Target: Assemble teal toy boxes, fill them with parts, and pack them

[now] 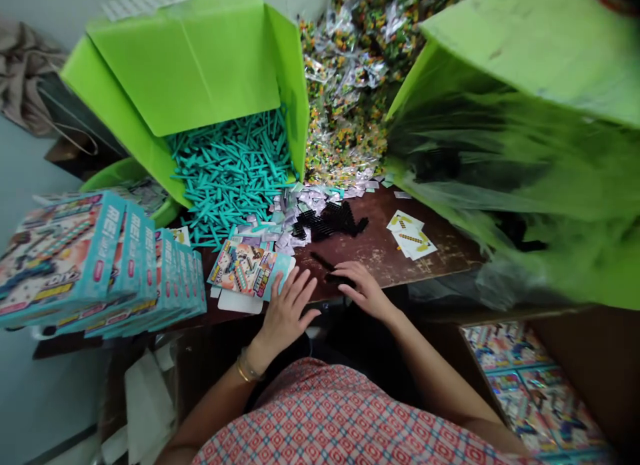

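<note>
My left hand [289, 308] is spread with its fingertips at the right edge of a flat, unfolded picture box [245, 268] near the table's front edge. It grips nothing. My right hand [363, 290] is bent over a dark piece [340, 279] at the table edge; whether the fingers pinch it is unclear. Another thin black piece [321, 260] lies just beyond those fingers. Behind them is a pile of black plastic pieces [333, 222], with small silvery packets [295, 208] to its left.
Filled boxes [103, 252] stand at the left. A green bin [200, 65] spills teal sticks [235, 172]. Bags of colourful beads [345, 105] lie behind. Printed cards [413, 235] sit right of the black pile. A green container [525, 132] with plastic film and a carton of boxes [537, 392] are at right.
</note>
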A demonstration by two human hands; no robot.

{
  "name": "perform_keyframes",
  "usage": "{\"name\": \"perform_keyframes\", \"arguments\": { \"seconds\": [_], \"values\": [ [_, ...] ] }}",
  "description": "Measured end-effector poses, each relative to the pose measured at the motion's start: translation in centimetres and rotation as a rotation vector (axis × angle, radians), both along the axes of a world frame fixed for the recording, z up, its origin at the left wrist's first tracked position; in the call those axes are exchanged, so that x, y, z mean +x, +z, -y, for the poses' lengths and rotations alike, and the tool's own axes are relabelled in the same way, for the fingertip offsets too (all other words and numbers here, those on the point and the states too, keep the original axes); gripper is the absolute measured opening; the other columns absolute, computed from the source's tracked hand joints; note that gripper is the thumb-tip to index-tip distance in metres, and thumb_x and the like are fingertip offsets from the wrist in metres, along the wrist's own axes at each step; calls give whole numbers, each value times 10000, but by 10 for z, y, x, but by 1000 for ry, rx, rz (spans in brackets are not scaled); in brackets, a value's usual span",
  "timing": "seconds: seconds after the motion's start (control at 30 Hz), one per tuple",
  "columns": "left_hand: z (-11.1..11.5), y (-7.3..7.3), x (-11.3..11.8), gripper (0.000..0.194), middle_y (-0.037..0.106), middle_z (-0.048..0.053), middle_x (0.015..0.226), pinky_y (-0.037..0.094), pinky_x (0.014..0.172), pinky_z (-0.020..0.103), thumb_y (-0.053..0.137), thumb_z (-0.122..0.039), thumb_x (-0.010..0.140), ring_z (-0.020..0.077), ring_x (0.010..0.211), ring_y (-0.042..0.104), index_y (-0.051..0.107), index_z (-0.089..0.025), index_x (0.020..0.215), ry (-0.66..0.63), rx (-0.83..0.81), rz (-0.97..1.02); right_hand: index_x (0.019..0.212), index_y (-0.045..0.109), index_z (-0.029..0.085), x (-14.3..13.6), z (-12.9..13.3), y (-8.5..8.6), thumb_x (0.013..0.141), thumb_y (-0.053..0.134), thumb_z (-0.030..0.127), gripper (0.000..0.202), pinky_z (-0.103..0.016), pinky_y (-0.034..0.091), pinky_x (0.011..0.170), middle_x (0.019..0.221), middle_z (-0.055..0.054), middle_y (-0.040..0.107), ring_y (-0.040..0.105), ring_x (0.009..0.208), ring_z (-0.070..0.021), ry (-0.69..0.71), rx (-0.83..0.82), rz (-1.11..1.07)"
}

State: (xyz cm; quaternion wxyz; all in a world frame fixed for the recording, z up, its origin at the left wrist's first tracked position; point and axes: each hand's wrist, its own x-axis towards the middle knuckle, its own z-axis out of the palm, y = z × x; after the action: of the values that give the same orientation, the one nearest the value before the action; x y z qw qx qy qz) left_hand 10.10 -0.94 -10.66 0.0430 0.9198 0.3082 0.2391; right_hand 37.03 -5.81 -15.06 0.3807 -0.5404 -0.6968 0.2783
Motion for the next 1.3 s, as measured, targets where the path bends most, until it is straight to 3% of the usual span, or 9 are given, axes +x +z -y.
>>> {"name": "perform_keyframes", "arguments": {
  "seconds": [0.17, 0.23, 0.33, 0.5, 0.77, 1.0, 1.1, 1.17, 1.3],
  "values": [
    [-35, 37, 23, 199, 810, 111, 897, 561, 874, 411, 714, -344, 966, 299, 875, 765, 795, -189, 1061, 97, -424, -4, 1589, 486, 258, 6, -40, 76, 1121, 385, 609, 594, -412, 565, 1075, 1399, -98, 699, 697, 1231, -225, 376, -153, -235],
    [-47, 36, 24, 291, 711, 54, 617, 514, 663, 338, 731, -466, 930, 244, 597, 680, 747, -208, 794, 133, -752, 100, 1478, 616, 259, 50, -76, 88, 1113, 395, 604, 548, -426, 569, 1066, 1316, -83, 744, 711, 1192, -236, 121, -100, -62],
    [-53, 23, 22, 492, 544, -8, 423, 410, 525, 277, 697, -644, 893, 164, 412, 512, 600, -228, 649, 136, -1230, 401, 1185, 777, 232, 147, -134, 95, 1105, 385, 556, 515, -513, 575, 1026, 1106, -121, 788, 725, 1111, -308, -653, -3, 217],
    [-44, 8, 24, 580, 642, 2, 576, 438, 539, 253, 827, -724, 742, 130, 484, 565, 593, -196, 699, 288, -1517, 806, 1020, 779, 155, 219, -221, 83, 1098, 447, 398, 419, -433, 562, 955, 1016, -133, 789, 722, 982, -269, -766, -81, 295],
    [-46, 10, 25, 537, 586, -58, 633, 416, 559, 217, 944, -566, 666, 85, 527, 548, 602, -184, 825, 370, -1523, 993, 1014, 741, 92, 131, -291, 44, 1081, 543, 487, 447, -354, 455, 1029, 1058, -162, 782, 649, 1063, -220, -586, -67, 352],
    [-58, 7, 28, 525, 604, -59, 653, 409, 552, 190, 978, -502, 639, 67, 550, 531, 613, -185, 844, 522, -1359, 1199, 1193, 734, 21, 106, -224, 60, 1127, 321, 420, 578, -385, 455, 860, 1003, -217, 732, 615, 919, -264, -736, 106, 401],
    [-68, 6, 44, 559, 745, 38, 892, 564, 730, 278, 942, -602, 683, 162, 770, 698, 672, -190, 947, 362, -1521, 1359, 1208, 782, 182, 23, -156, 51, 1081, 472, 474, 444, -415, 482, 850, 934, -140, 734, 625, 886, -282, -476, 197, 431],
    [-77, 7, 47, 558, 776, 89, 996, 610, 827, 351, 909, -626, 722, 240, 934, 743, 701, -188, 999, 299, -1651, 1436, 1314, 757, 221, -31, -119, 42, 1046, 554, 535, 460, -465, 504, 905, 1086, -156, 750, 644, 996, -315, -68, 335, 423],
    [-92, 12, 23, 372, 797, 76, 994, 625, 923, 366, 904, -434, 775, 263, 1042, 760, 728, -184, 986, 493, -1595, 1602, 1296, 769, 243, -77, -144, 36, 1090, 486, 533, 454, -462, 524, 992, 1235, -130, 747, 661, 1150, -301, 252, 309, 260]
  ]
}}
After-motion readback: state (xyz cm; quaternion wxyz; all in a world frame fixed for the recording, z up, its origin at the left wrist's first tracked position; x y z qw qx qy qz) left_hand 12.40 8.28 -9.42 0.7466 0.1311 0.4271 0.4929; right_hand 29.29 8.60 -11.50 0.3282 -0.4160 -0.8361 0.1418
